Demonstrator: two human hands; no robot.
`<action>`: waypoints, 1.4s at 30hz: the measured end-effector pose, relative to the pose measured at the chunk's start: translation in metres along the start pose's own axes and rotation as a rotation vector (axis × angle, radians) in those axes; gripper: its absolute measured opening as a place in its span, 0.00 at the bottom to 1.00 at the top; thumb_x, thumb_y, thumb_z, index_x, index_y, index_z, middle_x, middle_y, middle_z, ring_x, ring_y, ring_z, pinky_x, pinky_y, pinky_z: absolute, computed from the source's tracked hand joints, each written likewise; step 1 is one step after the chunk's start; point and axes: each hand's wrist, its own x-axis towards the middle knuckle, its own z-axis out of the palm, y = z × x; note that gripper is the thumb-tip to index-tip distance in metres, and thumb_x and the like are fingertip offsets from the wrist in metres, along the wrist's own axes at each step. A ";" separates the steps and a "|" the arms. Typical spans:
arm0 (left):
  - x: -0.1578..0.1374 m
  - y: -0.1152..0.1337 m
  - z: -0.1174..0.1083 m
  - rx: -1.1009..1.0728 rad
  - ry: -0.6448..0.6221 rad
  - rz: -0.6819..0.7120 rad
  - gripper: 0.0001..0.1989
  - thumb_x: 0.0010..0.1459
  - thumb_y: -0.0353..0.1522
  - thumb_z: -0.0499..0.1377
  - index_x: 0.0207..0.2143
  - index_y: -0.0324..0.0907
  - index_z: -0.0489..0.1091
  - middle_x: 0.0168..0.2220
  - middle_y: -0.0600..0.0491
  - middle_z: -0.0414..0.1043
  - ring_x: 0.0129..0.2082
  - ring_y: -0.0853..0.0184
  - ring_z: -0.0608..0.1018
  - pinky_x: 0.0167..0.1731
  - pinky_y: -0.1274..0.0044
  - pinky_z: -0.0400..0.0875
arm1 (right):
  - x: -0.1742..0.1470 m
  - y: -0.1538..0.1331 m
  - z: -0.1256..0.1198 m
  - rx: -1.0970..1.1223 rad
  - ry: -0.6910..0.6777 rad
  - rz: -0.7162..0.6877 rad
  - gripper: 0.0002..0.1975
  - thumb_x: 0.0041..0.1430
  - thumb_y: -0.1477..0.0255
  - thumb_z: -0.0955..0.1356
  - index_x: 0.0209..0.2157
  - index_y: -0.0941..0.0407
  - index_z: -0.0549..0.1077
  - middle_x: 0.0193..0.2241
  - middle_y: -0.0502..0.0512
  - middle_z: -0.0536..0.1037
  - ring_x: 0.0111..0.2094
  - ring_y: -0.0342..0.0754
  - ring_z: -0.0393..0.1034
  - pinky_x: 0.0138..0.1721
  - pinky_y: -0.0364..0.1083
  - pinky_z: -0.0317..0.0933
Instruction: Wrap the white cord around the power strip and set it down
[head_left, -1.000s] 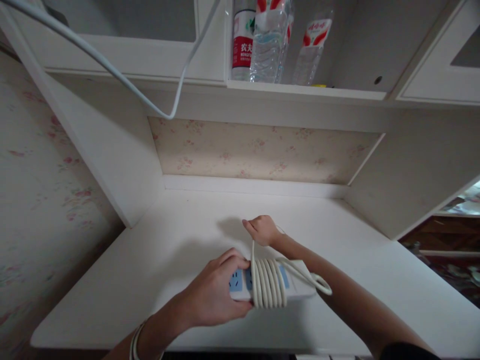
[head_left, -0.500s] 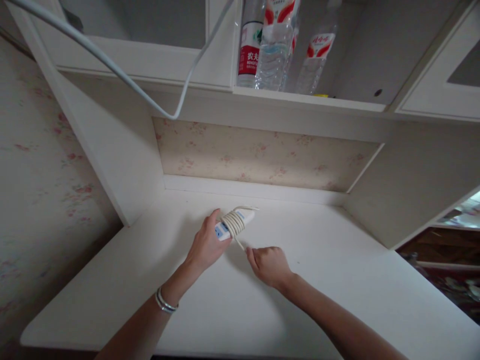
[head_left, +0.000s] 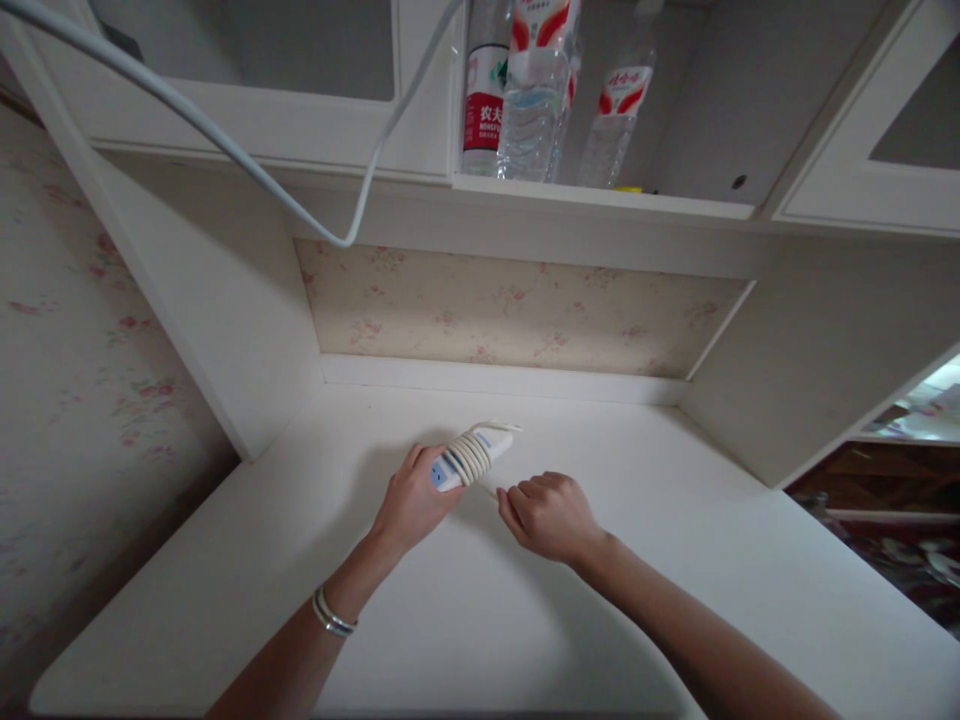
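Note:
Above the white desk, my left hand (head_left: 418, 497) is closed around the near end of a white power strip (head_left: 496, 440) with blue socket faces. Several turns of a cream cord (head_left: 469, 459) are wound tightly round the strip's middle, and a loose bit of cord sticks out past its far end. My right hand (head_left: 551, 517), just to the right, is closed in a fist on the cord, which runs taut from beneath the strip to its fingers. What lies inside the right fist is hidden.
A white desktop (head_left: 420, 640) spreads under both hands. Overhead, a shelf (head_left: 675, 203) holds several clear plastic bottles (head_left: 531, 110). A thick pale cable (head_left: 247, 165) hangs in a bend at upper left. Side panels (head_left: 847, 330) close in the desk.
My right hand has shifted slightly right and up, with the cord still in it. The strip has tilted a little in my left hand, and the view has moved slightly.

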 end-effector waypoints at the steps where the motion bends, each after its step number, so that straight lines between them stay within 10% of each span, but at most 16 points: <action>1: 0.000 -0.001 0.000 0.001 0.005 0.011 0.23 0.50 0.31 0.62 0.50 0.42 0.65 0.44 0.50 0.69 0.42 0.63 0.75 0.44 0.72 0.71 | 0.000 -0.003 -0.001 0.007 0.005 -0.012 0.20 0.64 0.70 0.60 0.19 0.57 0.69 0.16 0.52 0.73 0.17 0.41 0.62 0.25 0.47 0.39; 9: -0.002 -0.004 -0.002 0.009 0.036 0.033 0.27 0.52 0.33 0.61 0.55 0.43 0.63 0.43 0.50 0.66 0.41 0.64 0.75 0.43 0.74 0.72 | -0.014 -0.046 0.002 0.127 -0.054 -0.108 0.17 0.64 0.73 0.59 0.21 0.57 0.68 0.15 0.49 0.72 0.15 0.41 0.59 0.23 0.46 0.39; 15: -0.011 -0.005 -0.001 -0.071 -0.089 0.089 0.28 0.53 0.32 0.61 0.57 0.44 0.60 0.44 0.50 0.66 0.42 0.65 0.74 0.45 0.73 0.72 | 0.005 -0.011 -0.011 0.012 0.076 -0.036 0.20 0.63 0.71 0.61 0.17 0.57 0.68 0.14 0.51 0.72 0.16 0.40 0.60 0.24 0.46 0.41; 28: -0.048 0.027 0.012 0.103 -0.378 0.289 0.21 0.52 0.28 0.62 0.48 0.42 0.62 0.47 0.47 0.67 0.49 0.57 0.71 0.51 0.65 0.67 | 0.041 0.000 -0.022 0.046 0.053 -0.335 0.21 0.64 0.70 0.58 0.18 0.56 0.68 0.14 0.50 0.71 0.17 0.41 0.58 0.26 0.47 0.42; 42: -0.059 0.047 -0.043 -0.093 -0.489 0.455 0.15 0.51 0.31 0.64 0.40 0.44 0.64 0.47 0.50 0.68 0.45 0.63 0.73 0.44 0.74 0.70 | 0.078 0.018 0.019 0.083 -0.348 -0.171 0.29 0.69 0.62 0.51 0.26 0.59 0.74 0.25 0.59 0.79 0.26 0.46 0.72 0.34 0.45 0.55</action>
